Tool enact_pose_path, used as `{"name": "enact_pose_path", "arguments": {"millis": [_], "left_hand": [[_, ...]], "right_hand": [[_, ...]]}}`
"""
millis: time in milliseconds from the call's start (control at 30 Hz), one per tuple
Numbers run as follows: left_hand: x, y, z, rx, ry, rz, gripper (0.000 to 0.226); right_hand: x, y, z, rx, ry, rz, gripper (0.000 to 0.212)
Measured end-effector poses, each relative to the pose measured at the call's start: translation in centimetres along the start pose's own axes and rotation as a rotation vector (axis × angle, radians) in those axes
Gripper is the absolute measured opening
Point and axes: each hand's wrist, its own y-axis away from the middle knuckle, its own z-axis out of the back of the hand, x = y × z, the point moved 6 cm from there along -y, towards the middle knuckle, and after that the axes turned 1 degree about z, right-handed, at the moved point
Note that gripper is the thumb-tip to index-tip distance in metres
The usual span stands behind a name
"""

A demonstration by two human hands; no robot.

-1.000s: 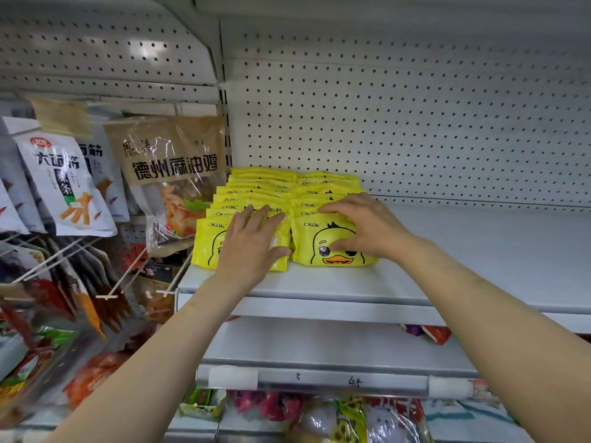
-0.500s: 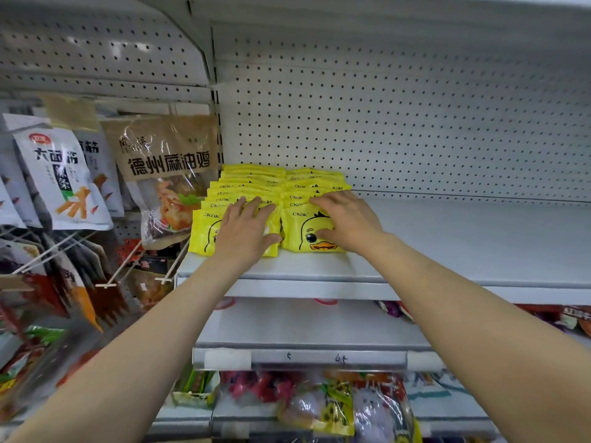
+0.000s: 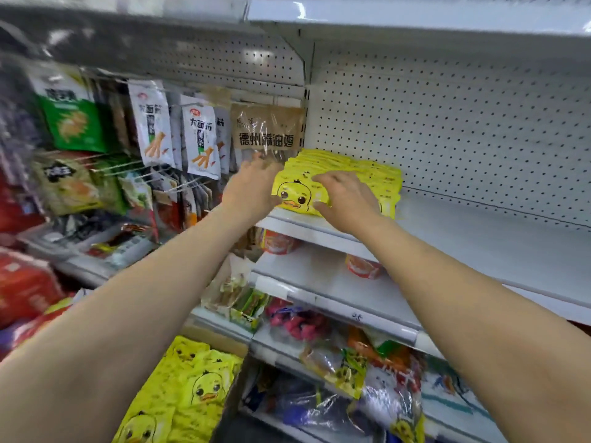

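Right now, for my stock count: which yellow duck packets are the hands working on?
The rows on the white shelf: left hand and right hand touch their front packets. The loose pile at lower left lies untouched.

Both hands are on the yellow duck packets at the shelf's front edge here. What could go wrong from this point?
1. The yellow duck packets sit right at the front lip of the shelf. A tug from the right hand could slide the front ones off.
2. The left hand works close beside the brown hanging bag and might knock or snag it.
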Motion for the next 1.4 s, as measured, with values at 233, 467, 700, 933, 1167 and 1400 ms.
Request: {"name": "enact_pose_path", "arguments": {"millis": [233,467,700,933,1167,1400], "left_hand": [[6.4,9.9,5.1,0.023,-0.09,0.165,0.068],[13.3,17.2,6.5,0.049,-0.144,0.315,0.057],[21.7,20.6,3.9,0.12,-0.132,0.386,0.051],[33.3,20.7,-3.7,0.259,-0.076,0.389,0.05],[42.7,22.8,-15.6,0.507,0.033,0.401,0.048],[46.7,29.7,-27.1,0.756,0.162,0.421,0.057]], "right_hand": [[11.0,1.8,0.5,-0.042,-0.214,0.174,0.053],[19.9,2.1,-2.9,0.023,-0.277,0.275,0.052],[27.6,0.0,-10.1,0.18,-0.302,0.301,0.054],[34.7,-4.9,-21.3,0.329,-0.314,0.256,0.052],[38.1,-4.4,-35.0,0.605,-0.377,0.059,0.055],[37.9,2.8,-46.9,0.92,-0.374,-0.118,0.055]]}}
